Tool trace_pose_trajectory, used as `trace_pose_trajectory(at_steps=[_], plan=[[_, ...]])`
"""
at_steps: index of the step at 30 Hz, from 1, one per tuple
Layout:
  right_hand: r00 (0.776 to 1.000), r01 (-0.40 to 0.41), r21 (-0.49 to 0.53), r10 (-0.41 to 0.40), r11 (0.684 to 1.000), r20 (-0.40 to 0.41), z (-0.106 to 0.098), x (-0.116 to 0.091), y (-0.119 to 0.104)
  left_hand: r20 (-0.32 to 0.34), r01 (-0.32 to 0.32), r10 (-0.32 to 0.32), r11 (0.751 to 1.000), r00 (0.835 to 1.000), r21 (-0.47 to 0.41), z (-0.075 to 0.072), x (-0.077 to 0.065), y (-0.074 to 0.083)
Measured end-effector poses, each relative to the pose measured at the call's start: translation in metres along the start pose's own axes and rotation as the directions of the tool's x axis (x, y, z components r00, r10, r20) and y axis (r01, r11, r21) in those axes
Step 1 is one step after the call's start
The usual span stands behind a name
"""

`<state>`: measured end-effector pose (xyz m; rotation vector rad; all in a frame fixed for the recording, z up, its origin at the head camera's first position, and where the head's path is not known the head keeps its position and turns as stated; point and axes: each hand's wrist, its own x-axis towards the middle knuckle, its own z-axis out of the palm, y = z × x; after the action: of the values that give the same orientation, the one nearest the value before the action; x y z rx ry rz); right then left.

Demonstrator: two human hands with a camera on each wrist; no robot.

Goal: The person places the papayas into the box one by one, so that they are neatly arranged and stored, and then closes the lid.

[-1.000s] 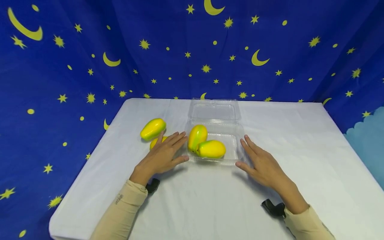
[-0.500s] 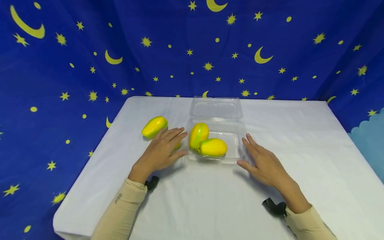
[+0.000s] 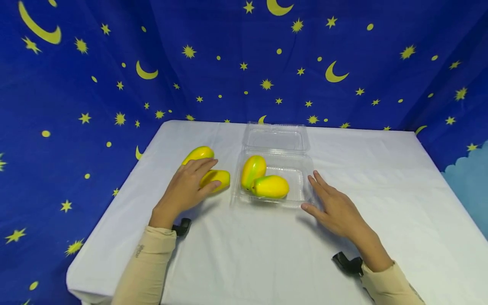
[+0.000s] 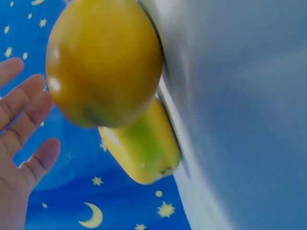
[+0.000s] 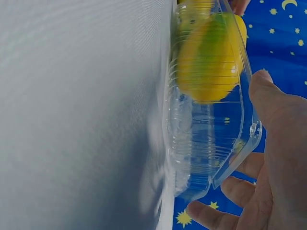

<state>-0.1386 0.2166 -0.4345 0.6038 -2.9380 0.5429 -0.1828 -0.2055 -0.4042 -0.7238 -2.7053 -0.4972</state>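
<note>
The left hand (image 3: 181,187), fingers loose, is beside a yellow fruit (image 3: 221,180); the right hand (image 3: 336,212), fingers extended, perhaps touches the clear container (image 3: 294,181).

- Up close, a glossy, rounded yellow-orange fruit (image 4: 103,62) is seen beside smooth white cloth (image 4: 249,120)!
- Behind, a longer yellow-green fruit (image 4: 146,148) is partly hidden.
- Bare left hand (image 4: 12,167), fingers spread, is poised alongside; contact can't be told.

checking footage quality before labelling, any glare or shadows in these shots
Head view: soft shadow beside the right hand; left wrist view: bright glare spots on the nearer fruit; right wrist view: dim, shadowed tablecloth, glints on the clear container.
</note>
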Motion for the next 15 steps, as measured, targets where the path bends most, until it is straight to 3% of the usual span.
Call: trace_pose_trajectory(at_steps=[7, 15], plan=[[1.0, -0.017, 0.018, 0.017, 1.0, 0.017, 0.0, -0.001, 0.001, 0.045, 0.096, -0.091, 0.989, 0.995, -0.115, -0.002, -0.006, -0.014], [1.0, -0.018, 0.036, 0.017, 0.999, 0.022, 0.0, 0.0, 0.0, 0.139, 0.249, -0.223, 0.945, 0.965, -0.211, -0.003, -0.015, -0.028]])
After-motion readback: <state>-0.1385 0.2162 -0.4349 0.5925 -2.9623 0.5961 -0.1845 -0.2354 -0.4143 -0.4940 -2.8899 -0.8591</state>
